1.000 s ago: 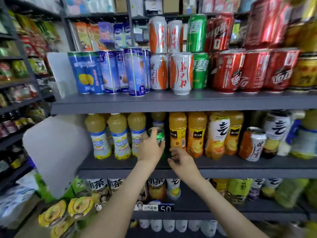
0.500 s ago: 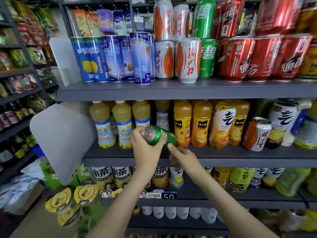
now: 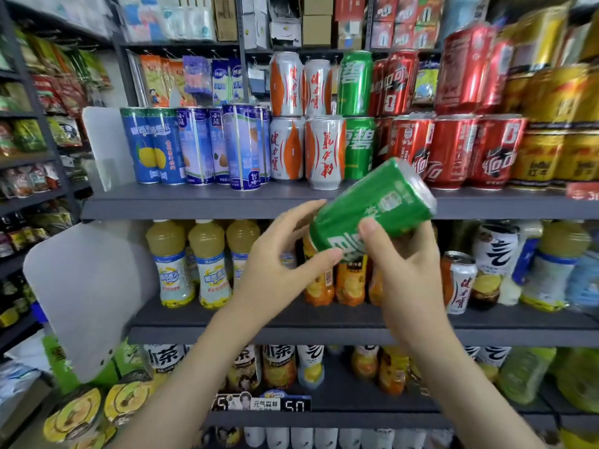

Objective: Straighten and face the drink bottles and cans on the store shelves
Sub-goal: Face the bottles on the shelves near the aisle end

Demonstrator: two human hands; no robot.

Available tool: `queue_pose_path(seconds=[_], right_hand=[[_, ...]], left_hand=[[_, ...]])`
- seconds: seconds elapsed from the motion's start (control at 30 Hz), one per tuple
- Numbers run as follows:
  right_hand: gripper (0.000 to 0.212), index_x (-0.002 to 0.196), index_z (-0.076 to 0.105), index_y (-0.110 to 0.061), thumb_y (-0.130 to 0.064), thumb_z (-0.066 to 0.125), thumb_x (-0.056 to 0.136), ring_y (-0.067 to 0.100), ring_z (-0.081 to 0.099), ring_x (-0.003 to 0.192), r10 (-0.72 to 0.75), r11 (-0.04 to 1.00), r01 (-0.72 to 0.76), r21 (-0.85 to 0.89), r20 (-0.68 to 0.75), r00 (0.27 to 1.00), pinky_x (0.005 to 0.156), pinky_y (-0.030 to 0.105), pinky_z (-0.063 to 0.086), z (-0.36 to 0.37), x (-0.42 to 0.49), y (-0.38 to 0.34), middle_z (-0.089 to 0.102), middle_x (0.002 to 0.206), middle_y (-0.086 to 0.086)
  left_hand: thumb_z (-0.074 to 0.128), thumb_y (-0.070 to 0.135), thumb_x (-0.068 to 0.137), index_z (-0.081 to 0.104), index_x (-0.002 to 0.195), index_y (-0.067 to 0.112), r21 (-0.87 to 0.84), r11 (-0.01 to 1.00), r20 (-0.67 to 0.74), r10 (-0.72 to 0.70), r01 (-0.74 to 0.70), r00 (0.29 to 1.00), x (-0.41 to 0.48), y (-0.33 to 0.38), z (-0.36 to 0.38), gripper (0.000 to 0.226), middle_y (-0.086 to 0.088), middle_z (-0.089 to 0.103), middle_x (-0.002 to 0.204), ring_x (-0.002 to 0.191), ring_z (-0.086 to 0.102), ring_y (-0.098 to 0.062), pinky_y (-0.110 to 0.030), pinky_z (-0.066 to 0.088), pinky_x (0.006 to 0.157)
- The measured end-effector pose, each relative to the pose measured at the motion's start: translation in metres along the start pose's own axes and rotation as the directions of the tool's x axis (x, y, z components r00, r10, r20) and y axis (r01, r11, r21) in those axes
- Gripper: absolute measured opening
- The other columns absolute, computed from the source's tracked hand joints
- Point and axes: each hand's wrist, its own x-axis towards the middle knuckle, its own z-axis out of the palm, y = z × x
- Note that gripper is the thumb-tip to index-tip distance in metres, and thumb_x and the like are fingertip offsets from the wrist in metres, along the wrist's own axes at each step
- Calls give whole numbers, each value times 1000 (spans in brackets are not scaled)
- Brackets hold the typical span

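Grey metal shelving (image 3: 194, 202) is filling the frame, with another aisle running down the left edge. Red cans (image 3: 450, 150), white-and-orange cans (image 3: 324, 153) and stacked green cans (image 3: 358, 147) reading "碧" are standing upper centre. At centre, in front of the upper shelf's edge, both hands are holding a tilted green can (image 3: 372, 209). The left hand (image 3: 278, 254) is pinching its lower end and the right hand (image 3: 405, 270) is gripping its middle. A price tag (image 3: 296, 406) at lower centre is showing "50".

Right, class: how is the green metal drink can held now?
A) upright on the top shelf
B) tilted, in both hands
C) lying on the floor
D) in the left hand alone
B: the green metal drink can is tilted, the left hand pinching its lower end and the right hand gripping its side.
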Motion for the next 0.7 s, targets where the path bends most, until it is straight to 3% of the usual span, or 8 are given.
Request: queue_pose_path(seconds=[0.07, 0.13, 0.23, 0.33, 0.47, 0.57, 0.7], right_hand=[[48, 125, 52, -15, -20, 71, 82, 1, 64, 99, -86, 984, 80, -156, -32, 996, 79, 16, 52, -9, 25, -15, 67, 110, -6], [46, 121, 53, -18, -25, 74, 80, 0, 63, 98, -152, 932, 128, -339, -45, 987, 84, 19, 52, -16, 54, -20, 66, 110, -9], [52, 119, 52, -17, -33, 77, 76, 7, 60, 101, -183, 806, 118, -580, -55, 982, 90, 26, 50, -20, 96, -16, 62, 109, -8], [53, 117, 54, -15, -38, 76, 74, 12, 57, 99, -186, 684, 102, -722, -38, 982, 82, 25, 44, -18, 125, -5, 61, 108, -2], [55, 117, 52, -11, -40, 74, 76, 20, 57, 101, -187, 608, 92, -789, -29, 982, 75, 27, 41, -11, 149, 12, 60, 111, 5], [73, 133, 41, -4, -37, 75, 77, 27, 48, 115, -192, 506, 111, -855, 14, 981, 89, 33, 43, -9, 153, 24, 50, 125, 12], [84, 148, 18, -5, -26, 69, 85, 29, 35, 124, -192, 312, 129, -941, 70, 979, 101, 38, 36, -14, 142, 39, 36, 135, 15]], left_hand=[[63, 39, 85, 50, 130, 25, 82, 997, -41, 19, -16, 999, 23, 7, 5, 49, 8, 58, 123, 115, 54, 0, -15, 44, 94], [60, 37, 89, 51, 129, 23, 145, 988, -173, -25, 50, 985, 51, 8, 10, 43, 12, 58, 115, 102, 56, 5, -5, 43, 83], [63, 35, 88, 44, 132, 17, 346, 921, -288, -81, 182, 954, 94, -7, 16, 52, 4, 55, 120, 103, 54, -5, -20, 47, 90], [68, 37, 82, 35, 136, 13, 430, 864, -257, -163, 264, 953, 127, -28, 21, 67, -5, 52, 128, 116, 51, -19, -32, 43, 96], [73, 36, 78, 15, 148, 14, 440, 858, -216, -186, 266, 959, 144, -37, 26, 93, -11, 53, 129, 115, 53, -27, -42, 47, 95], [71, 30, 81, 8, 149, 11, 462, 836, -189, -234, 296, 954, 148, -39, 25, 95, -14, 52, 130, 116, 52, -29, -35, 42, 92], [70, 28, 82, 22, 144, 8, 489, 801, -163, -304, 345, 939, 150, -35, 21, 81, -15, 53, 130, 117, 53, -28, -33, 41, 90]])
